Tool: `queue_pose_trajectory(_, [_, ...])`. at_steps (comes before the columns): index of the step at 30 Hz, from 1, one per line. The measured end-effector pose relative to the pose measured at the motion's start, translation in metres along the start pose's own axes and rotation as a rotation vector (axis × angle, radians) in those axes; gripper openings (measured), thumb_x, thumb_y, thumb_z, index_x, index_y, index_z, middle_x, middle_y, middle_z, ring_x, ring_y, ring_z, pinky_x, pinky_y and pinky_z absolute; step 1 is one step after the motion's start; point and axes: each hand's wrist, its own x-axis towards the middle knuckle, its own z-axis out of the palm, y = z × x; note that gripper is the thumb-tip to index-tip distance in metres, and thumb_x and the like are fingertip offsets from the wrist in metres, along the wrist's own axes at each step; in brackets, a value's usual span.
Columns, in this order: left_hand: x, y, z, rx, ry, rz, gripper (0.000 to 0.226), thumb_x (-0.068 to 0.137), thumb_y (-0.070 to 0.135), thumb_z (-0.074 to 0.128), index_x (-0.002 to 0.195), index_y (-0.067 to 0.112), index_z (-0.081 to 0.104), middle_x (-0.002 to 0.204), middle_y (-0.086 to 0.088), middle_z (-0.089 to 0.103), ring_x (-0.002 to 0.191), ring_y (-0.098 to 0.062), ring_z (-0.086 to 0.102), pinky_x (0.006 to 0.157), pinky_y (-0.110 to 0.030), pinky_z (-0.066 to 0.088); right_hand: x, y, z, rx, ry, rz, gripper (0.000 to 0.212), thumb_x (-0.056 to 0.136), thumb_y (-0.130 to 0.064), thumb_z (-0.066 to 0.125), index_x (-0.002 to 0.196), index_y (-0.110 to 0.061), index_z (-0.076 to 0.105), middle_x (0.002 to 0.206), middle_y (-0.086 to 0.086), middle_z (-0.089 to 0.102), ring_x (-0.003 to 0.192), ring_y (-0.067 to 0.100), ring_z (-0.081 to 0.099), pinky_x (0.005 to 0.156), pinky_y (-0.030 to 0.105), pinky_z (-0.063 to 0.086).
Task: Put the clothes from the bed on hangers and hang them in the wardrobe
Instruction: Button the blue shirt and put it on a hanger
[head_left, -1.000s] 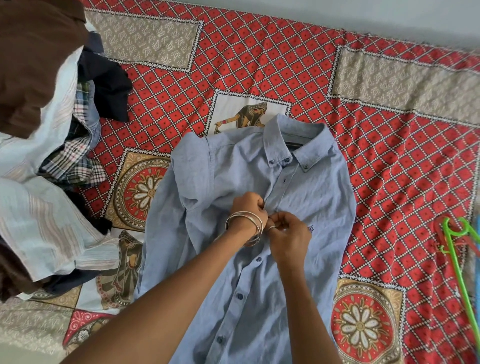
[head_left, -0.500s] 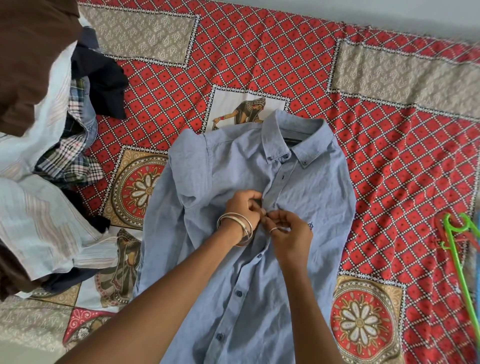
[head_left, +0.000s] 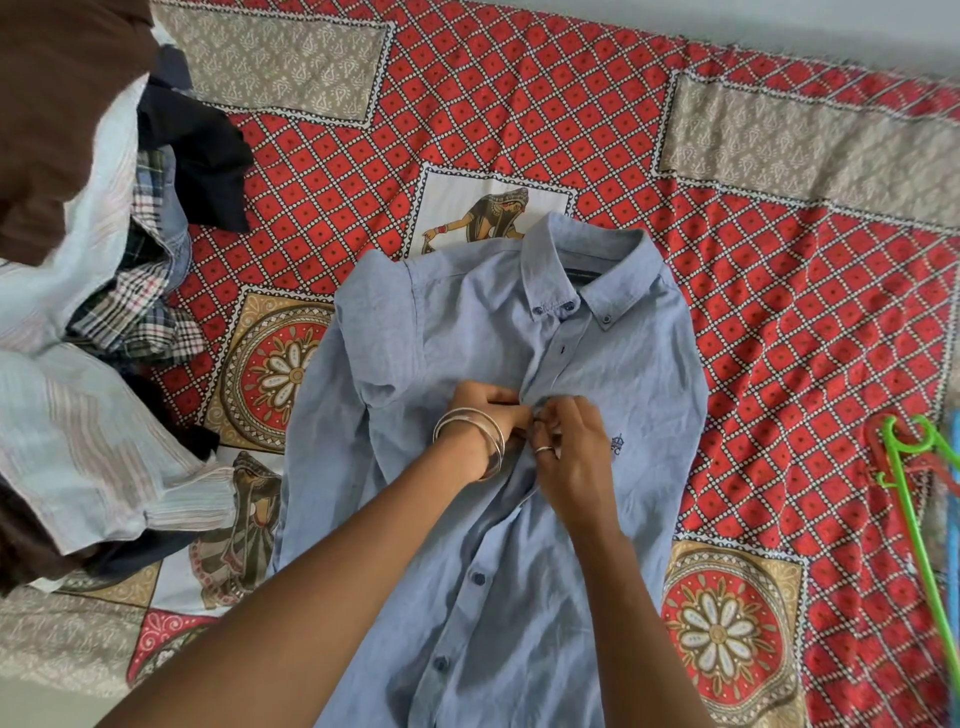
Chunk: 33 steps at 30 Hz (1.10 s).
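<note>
No text can be read; the small crest on the blue shirt (head_left: 519, 332) chest, at three o'clock from the placket, is too small to make out.

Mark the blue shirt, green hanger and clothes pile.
blue shirt (head_left: 639, 358): head view, chest panel right of the placket.
green hanger (head_left: 917, 525): head view, long arm.
clothes pile (head_left: 78, 426): head view, striped pale shirt.

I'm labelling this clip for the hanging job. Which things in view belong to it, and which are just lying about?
Job:
blue shirt, pinched at its placket by left hand and right hand
clothes pile
green hanger

Lying about:
patterned bedspread
</note>
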Motion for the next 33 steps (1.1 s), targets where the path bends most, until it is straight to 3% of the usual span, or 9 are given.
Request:
queue_pose_trajectory(3, [0.0, -0.007, -0.005, 0.202, -0.004, 0.281, 0.014, 0.075, -0.004, 0.07, 0.082, 0.008, 0.071, 0.06, 0.001, 0.063, 0.058, -0.009, 0.055, 0.067, -0.026, 0.05, 0.002, -0.006, -0.004, 0.269, -0.072, 0.342, 0.02, 0.091, -0.001, 0.052, 0.075, -0.013, 0.051, 0.07, -0.004, 0.052, 0.066, 0.012, 0.046, 0.063, 0.026, 0.035])
queue_pose_trajectory(7, [0.006, -0.01, -0.013, 0.449, -0.101, 0.506, 0.027, 0.08, 0.003, 0.069, 0.106, 0.006, 0.065, 0.077, 0.003, 0.061, 0.071, -0.016, 0.058, 0.077, -0.032, 0.05, 0.013, -0.012, -0.022, 0.803, -0.364, 0.8, 0.038, 0.094, 0.009, 0.037, 0.063, -0.009, 0.049, 0.049, -0.003, 0.045, 0.05, 0.011, 0.037, 0.048, 0.021, 0.033])
queue_pose_trajectory(14, [0.004, -0.002, -0.017, 0.544, -0.099, 0.585, 0.047, 0.082, 0.006, 0.07, 0.126, 0.01, 0.053, 0.082, 0.003, 0.061, 0.076, -0.017, 0.059, 0.076, -0.025, 0.048, 0.003, -0.011, -0.021, 0.111, -0.096, 0.304, 0.007, 0.086, -0.009, 0.069, 0.083, -0.006, 0.075, 0.068, 0.008, 0.072, 0.062, 0.019, 0.069, 0.066, 0.031, 0.055])
queue_pose_trajectory(20, [0.005, -0.002, -0.021, 0.571, -0.139, 0.626, 0.049, 0.083, 0.006, 0.07, 0.129, 0.009, 0.052, 0.089, -0.001, 0.064, 0.086, -0.019, 0.062, 0.078, -0.018, 0.043, 0.008, -0.011, -0.021, -0.121, -0.106, 0.04, 0.026, 0.082, -0.017, 0.066, 0.062, 0.0, 0.064, 0.055, 0.012, 0.062, 0.053, 0.032, 0.057, 0.053, 0.034, 0.044])
queue_pose_trajectory(23, [0.001, -0.001, -0.017, 0.555, -0.101, 0.645, 0.047, 0.083, 0.007, 0.069, 0.127, 0.009, 0.054, 0.094, -0.006, 0.068, 0.086, -0.02, 0.063, 0.075, -0.014, 0.042, 0.013, -0.013, -0.019, -0.149, -0.045, 0.091, 0.031, 0.078, -0.024, 0.055, 0.055, -0.003, 0.053, 0.048, 0.008, 0.049, 0.046, 0.026, 0.043, 0.048, 0.029, 0.03])
queue_pose_trajectory(26, [-0.004, -0.002, -0.015, 0.566, -0.057, 0.658, 0.039, 0.082, 0.01, 0.07, 0.12, 0.009, 0.059, 0.091, -0.008, 0.067, 0.083, -0.021, 0.06, 0.076, -0.016, 0.045, 0.011, -0.013, -0.018, -0.034, -0.044, 0.26, 0.024, 0.084, -0.015, 0.062, 0.063, -0.003, 0.06, 0.056, 0.009, 0.059, 0.056, 0.025, 0.052, 0.056, 0.029, 0.036])
queue_pose_trajectory(28, [-0.001, -0.006, -0.02, 0.653, 0.089, 0.757, 0.034, 0.077, 0.015, 0.076, 0.109, 0.01, 0.065, 0.089, -0.01, 0.063, 0.085, -0.028, 0.059, 0.08, -0.041, 0.05, 0.006, -0.014, -0.022, 0.049, 0.019, 0.313, 0.018, 0.089, -0.02, 0.064, 0.079, -0.006, 0.07, 0.074, 0.008, 0.069, 0.071, 0.023, 0.063, 0.067, 0.027, 0.043])
queue_pose_trajectory(30, [0.008, -0.009, -0.028, 0.84, 0.45, 0.828, 0.042, 0.066, 0.024, 0.084, 0.104, 0.014, 0.068, 0.104, -0.014, 0.061, 0.091, -0.037, 0.058, 0.076, -0.049, 0.051, 0.003, -0.012, -0.029, -0.034, 0.276, 0.271, 0.024, 0.088, -0.024, 0.067, 0.1, -0.003, 0.069, 0.099, 0.016, 0.067, 0.094, 0.032, 0.061, 0.081, 0.024, 0.038])
queue_pose_trajectory(33, [0.011, 0.008, -0.046, 1.046, 0.749, 0.617, 0.076, 0.069, 0.035, 0.079, 0.137, 0.024, 0.047, 0.147, -0.015, 0.036, 0.127, -0.043, 0.039, 0.092, -0.053, 0.038, 0.015, 0.003, -0.049, -0.18, 0.542, 0.496, 0.06, 0.078, -0.027, 0.078, 0.126, -0.001, 0.052, 0.125, 0.025, 0.049, 0.116, 0.042, 0.043, 0.097, 0.039, 0.03])
